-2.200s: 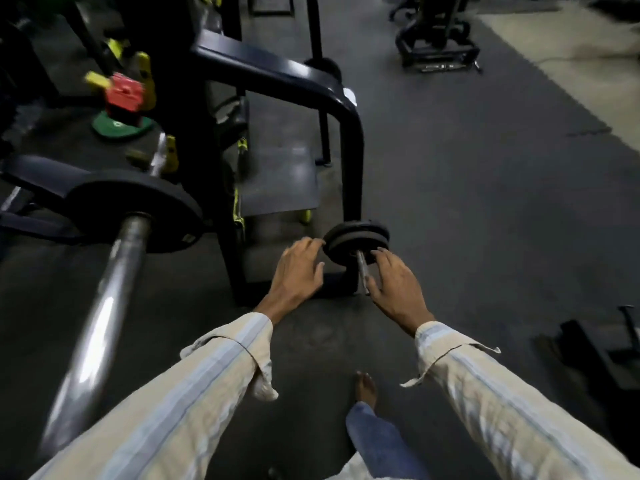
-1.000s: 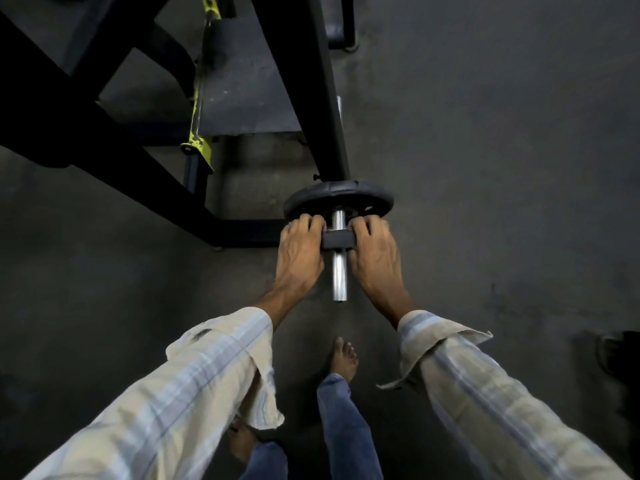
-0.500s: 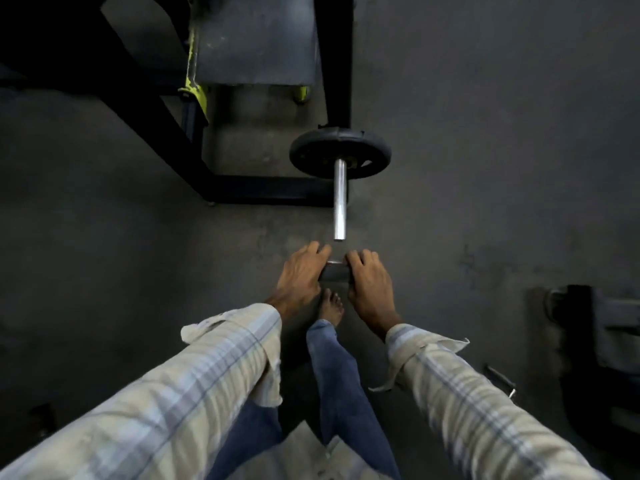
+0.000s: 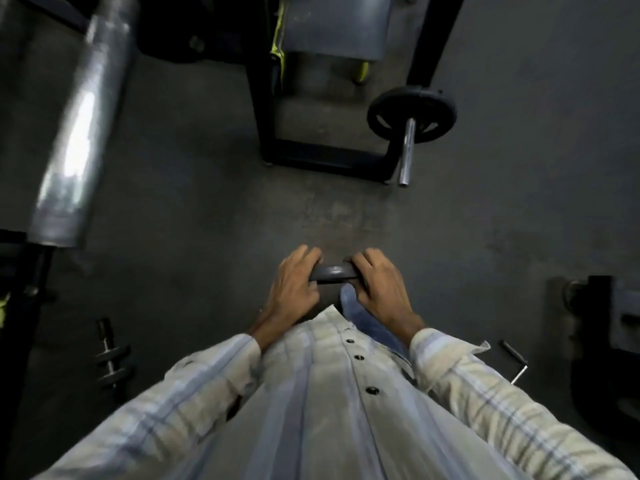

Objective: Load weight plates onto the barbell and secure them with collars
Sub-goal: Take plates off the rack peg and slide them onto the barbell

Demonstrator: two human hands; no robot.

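A small dark weight plate point(image 4: 333, 273) is held edge-on between both hands, close in front of my body. My left hand point(image 4: 294, 289) grips its left side and my right hand point(image 4: 379, 289) grips its right side. The thick steel barbell sleeve point(image 4: 78, 126) runs down the upper left, blurred and bare at its near end. At the upper right, another black plate point(image 4: 431, 114) sits on a thin steel storage peg point(image 4: 405, 157) of the black rack frame point(image 4: 325, 161).
A grey padded bench point(image 4: 336, 26) stands at the top inside the frame. A small dumbbell bar with discs point(image 4: 110, 358) lies on the floor at lower left. A bent metal key point(image 4: 516, 360) lies at lower right beside dark equipment point(image 4: 606, 334).
Both hands slid the small plate off the storage peg and drew it back toward my body. The view has swung left, bringing the barbell sleeve back into sight.
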